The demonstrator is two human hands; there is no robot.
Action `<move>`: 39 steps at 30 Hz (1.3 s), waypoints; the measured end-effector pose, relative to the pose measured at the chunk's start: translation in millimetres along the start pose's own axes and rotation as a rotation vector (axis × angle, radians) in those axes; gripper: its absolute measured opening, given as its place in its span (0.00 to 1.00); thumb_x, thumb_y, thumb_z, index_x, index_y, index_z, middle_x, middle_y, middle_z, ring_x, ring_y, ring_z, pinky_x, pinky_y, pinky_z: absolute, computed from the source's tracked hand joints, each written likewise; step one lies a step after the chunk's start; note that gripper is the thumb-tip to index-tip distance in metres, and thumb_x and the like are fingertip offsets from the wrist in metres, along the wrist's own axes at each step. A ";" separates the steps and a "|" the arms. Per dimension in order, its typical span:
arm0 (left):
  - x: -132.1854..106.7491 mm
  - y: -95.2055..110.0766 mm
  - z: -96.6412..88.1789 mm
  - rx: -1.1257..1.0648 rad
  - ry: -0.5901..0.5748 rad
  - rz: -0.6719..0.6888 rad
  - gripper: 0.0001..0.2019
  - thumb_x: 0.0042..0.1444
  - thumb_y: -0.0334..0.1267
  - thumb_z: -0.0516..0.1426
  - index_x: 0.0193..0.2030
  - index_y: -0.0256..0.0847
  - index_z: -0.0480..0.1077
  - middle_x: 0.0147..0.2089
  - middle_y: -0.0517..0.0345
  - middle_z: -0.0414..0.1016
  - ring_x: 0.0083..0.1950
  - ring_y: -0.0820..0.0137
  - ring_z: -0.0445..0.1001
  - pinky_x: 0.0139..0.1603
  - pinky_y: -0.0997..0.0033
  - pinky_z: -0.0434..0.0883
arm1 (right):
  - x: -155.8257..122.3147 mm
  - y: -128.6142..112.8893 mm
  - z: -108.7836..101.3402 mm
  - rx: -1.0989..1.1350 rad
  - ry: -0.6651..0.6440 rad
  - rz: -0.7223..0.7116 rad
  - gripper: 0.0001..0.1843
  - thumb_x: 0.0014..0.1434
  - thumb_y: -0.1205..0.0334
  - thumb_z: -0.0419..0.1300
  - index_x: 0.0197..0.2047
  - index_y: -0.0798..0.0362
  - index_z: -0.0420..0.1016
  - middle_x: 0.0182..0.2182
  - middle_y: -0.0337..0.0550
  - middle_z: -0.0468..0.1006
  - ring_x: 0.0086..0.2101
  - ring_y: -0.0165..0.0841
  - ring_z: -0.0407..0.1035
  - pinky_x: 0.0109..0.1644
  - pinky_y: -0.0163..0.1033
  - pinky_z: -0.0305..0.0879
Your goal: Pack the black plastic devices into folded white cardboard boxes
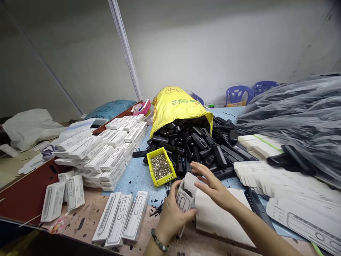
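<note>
My left hand [173,209] is wrapped round a small white printed box [184,200], held tilted up with its upper end open. Something dark shows inside that opening, too little of it to name. Beside the raised end flap [190,182] is my right hand [213,185], its fingers spread and the lower ones touching or very near the flap. A white block [221,217] lies under my right forearm. Just beyond my hands stands a yellow bin [170,176] of small metal screws, with black plastic parts [197,145] heaped behind it.
Stacked closed boxes [106,149] fill the left side, with several more at the front [119,220]. A yellow sack [178,103] spills the black parts. Flat unfolded cartons [301,209] and a plastic-wrapped pile [295,110] occupy the right. Purple chairs [239,93] stand behind.
</note>
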State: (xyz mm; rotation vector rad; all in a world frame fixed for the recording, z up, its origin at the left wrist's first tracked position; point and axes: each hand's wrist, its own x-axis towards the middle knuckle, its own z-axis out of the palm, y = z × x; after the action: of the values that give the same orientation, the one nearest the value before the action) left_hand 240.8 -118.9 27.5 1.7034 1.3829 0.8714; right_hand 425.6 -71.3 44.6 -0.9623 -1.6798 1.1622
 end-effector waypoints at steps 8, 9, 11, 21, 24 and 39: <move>-2.8 -12.5 13.0 0.254 0.271 0.283 0.26 0.51 0.34 0.59 0.56 0.45 0.56 0.51 0.54 0.72 0.51 0.65 0.74 0.52 0.63 0.73 | -17.6 -2.5 39.2 -0.008 0.001 -0.067 0.23 0.65 0.46 0.52 0.55 0.51 0.74 0.55 0.49 0.71 0.56 0.41 0.64 0.61 0.47 0.59; -2.2 -15.2 12.6 0.312 0.297 0.311 0.25 0.51 0.33 0.59 0.55 0.45 0.56 0.48 0.55 0.72 0.47 0.66 0.75 0.47 0.64 0.74 | -20.1 -4.6 39.9 -0.015 -0.027 -0.077 0.23 0.66 0.47 0.51 0.56 0.49 0.73 0.57 0.48 0.70 0.58 0.40 0.62 0.64 0.46 0.56; -1.6 -20.4 11.7 0.425 0.346 0.394 0.24 0.50 0.31 0.58 0.54 0.44 0.57 0.44 0.55 0.72 0.42 0.66 0.75 0.41 0.65 0.75 | -23.0 -7.6 39.4 0.008 -0.028 -0.039 0.21 0.67 0.49 0.51 0.55 0.49 0.73 0.55 0.48 0.72 0.57 0.38 0.64 0.63 0.45 0.59; -17.2 -13.6 5.4 0.409 0.332 0.382 0.24 0.57 0.37 0.55 0.57 0.44 0.50 0.59 0.43 0.59 0.58 0.63 0.70 0.53 0.61 0.74 | -41.9 -10.9 50.1 -0.021 -0.084 -0.010 0.16 0.67 0.53 0.52 0.52 0.51 0.71 0.63 0.49 0.63 0.63 0.38 0.56 0.67 0.46 0.53; -27.3 -15.1 -4.8 0.374 0.157 0.107 0.20 0.56 0.37 0.53 0.55 0.43 0.54 0.59 0.45 0.59 0.58 0.61 0.69 0.54 0.59 0.73 | -43.0 0.5 36.9 -0.149 -0.197 0.057 0.19 0.65 0.51 0.53 0.55 0.50 0.71 0.63 0.48 0.64 0.63 0.40 0.57 0.66 0.47 0.55; -0.6 -60.8 -78.1 0.679 0.463 -0.118 0.28 0.61 0.46 0.49 0.66 0.37 0.59 0.68 0.42 0.57 0.67 0.52 0.61 0.64 0.48 0.65 | 116.5 67.5 -27.2 -0.967 0.333 0.226 0.37 0.57 0.54 0.62 0.65 0.60 0.58 0.50 0.60 0.73 0.57 0.51 0.58 0.66 0.60 0.31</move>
State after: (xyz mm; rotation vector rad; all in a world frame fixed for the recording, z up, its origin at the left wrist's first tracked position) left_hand 144.7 -101.2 11.4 1.9417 2.2632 0.8100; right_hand 419.8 61.7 10.8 -1.8454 -1.8727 0.2104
